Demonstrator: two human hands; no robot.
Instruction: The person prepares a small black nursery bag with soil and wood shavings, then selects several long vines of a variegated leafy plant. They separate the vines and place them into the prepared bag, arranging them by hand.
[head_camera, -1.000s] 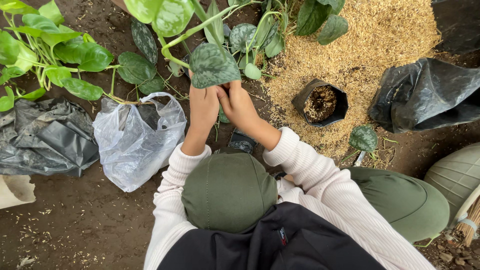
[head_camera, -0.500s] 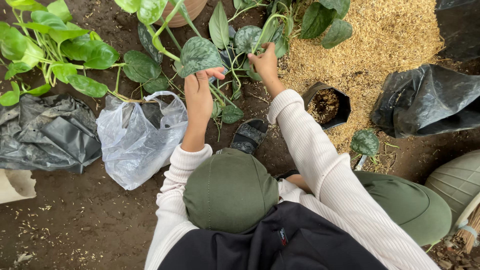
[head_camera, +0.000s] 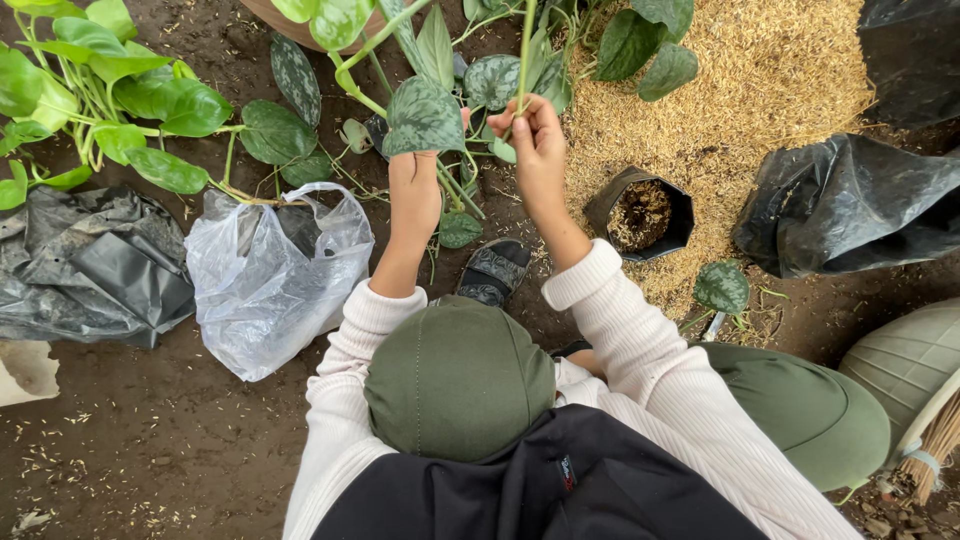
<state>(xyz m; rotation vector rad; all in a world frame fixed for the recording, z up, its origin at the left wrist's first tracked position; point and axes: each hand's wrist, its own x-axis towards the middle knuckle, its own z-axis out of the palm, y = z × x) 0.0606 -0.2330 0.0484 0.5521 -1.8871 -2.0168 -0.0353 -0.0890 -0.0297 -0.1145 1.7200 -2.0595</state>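
My left hand (head_camera: 415, 195) reaches into a trailing vine and grips it just under a dark, silver-speckled leaf (head_camera: 424, 116). Beside it, my right hand (head_camera: 537, 140) is raised a little further out, its fingers pinched on a thin green stem (head_camera: 525, 45) that runs upward out of view. More speckled leaves (head_camera: 492, 80) hang between and behind the two hands. A small black nursery pot (head_camera: 645, 212) filled with dark soil sits on the ground to the right of my right forearm.
A pile of pale husks (head_camera: 740, 80) lies at the upper right. Crumpled black plastic (head_camera: 850, 200) is at the right, more black plastic (head_camera: 95, 265) and a clear plastic bag (head_camera: 265, 280) at the left. A loose leaf cutting (head_camera: 722, 287), a sandalled foot (head_camera: 492, 270) and bright green plants (head_camera: 110, 90) are nearby.
My hands were together at the speckled leaf. The right hand has moved up and to the right onto the thin stem, while the left hand stays holding the vine under the leaf.
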